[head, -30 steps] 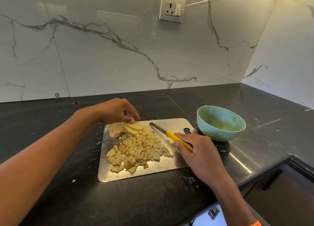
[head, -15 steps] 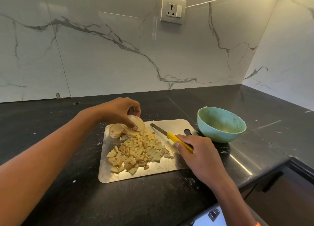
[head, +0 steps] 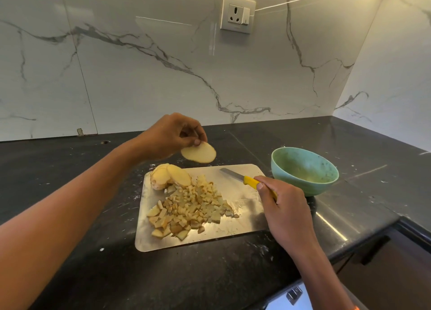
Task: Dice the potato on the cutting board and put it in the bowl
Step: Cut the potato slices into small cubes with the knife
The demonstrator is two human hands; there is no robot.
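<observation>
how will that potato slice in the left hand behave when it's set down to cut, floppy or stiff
The potato slice, pinched at one edge by the left hand, juts out flat without drooping, so probably stiff. It looks thin, likely light. Its pale cut face may be damp, perhaps slippery.

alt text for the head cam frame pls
Left hand pinches a potato slice above a steel cutting board that holds diced potato and uncut slices. Right hand grips a yellow-handled knife beside a green bowl.
</observation>
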